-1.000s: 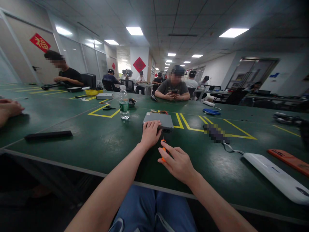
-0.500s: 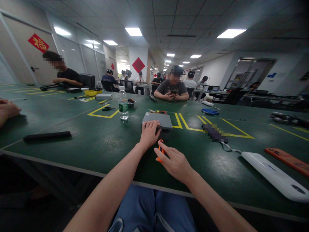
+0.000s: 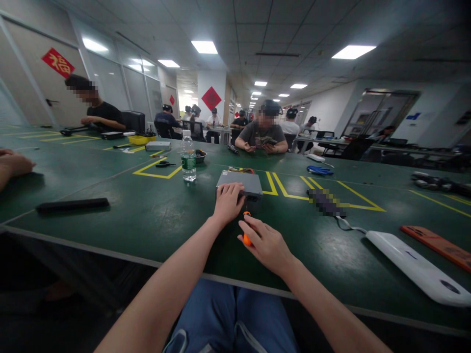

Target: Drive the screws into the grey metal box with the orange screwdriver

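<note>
A grey metal computer power supply (image 3: 245, 180) lies on the green table in front of me, with coloured wires at its far side. My left hand (image 3: 228, 200) grips its near left part, fingers over the top and thumb against the front face. Just below it, my right hand (image 3: 265, 242) is closed around the orange handle of a screwdriver (image 3: 247, 239). The thin shaft points away from me at the front face of the power supply. Whether the tip touches a screw is too small to tell.
A water bottle (image 3: 188, 159) stands left of the power supply, near a small metal bowl (image 3: 200, 156). At left lies a black bar (image 3: 72, 205). To the right are a white power bank (image 3: 415, 267), an orange phone (image 3: 437, 243) and blue gloves (image 3: 320, 170). Other people sit around.
My right hand has drawn slightly back and its grip on the screwdriver has shifted, so the shaft now shows. My left hand and the power supply stay put. The person opposite has moved a hand apart.
</note>
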Demonstrator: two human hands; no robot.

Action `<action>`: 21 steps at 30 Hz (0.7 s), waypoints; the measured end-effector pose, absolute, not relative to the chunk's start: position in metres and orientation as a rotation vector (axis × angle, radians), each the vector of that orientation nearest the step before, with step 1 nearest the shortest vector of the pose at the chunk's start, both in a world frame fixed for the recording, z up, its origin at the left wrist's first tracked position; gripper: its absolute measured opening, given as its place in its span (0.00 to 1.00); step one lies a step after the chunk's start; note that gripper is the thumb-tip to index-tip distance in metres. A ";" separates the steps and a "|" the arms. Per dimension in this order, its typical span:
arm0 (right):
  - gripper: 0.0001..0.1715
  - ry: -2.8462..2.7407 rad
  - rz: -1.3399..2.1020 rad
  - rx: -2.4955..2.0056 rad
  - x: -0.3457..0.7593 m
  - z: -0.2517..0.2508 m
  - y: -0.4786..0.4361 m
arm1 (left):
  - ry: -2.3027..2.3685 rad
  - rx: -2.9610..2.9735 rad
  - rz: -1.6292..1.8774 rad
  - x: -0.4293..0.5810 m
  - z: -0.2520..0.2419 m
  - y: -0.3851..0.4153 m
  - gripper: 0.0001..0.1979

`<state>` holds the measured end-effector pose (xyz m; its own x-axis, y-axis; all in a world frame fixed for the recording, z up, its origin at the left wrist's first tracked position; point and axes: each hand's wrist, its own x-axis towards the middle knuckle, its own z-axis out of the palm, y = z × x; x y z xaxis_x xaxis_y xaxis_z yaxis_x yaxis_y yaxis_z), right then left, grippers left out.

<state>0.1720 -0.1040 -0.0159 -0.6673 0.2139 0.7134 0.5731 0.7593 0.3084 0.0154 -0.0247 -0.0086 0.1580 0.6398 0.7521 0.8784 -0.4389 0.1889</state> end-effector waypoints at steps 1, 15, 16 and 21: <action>0.15 -2.239 -0.703 -0.607 0.172 -0.016 -0.103 | -1.459 -2.149 -1.159 0.015 -0.009 -0.025 0.11; 0.07 -2.082 -0.831 -0.815 0.174 -0.007 -0.108 | -1.473 -2.154 -1.141 0.016 -0.008 -0.025 0.12; 0.07 -2.094 -0.829 -0.809 0.174 -0.008 -0.108 | -1.474 -2.156 -1.138 0.016 -0.007 -0.026 0.12; 0.11 -2.092 -0.793 -0.863 0.176 -0.012 -0.107 | -1.478 -2.162 -1.139 0.015 -0.007 -0.027 0.11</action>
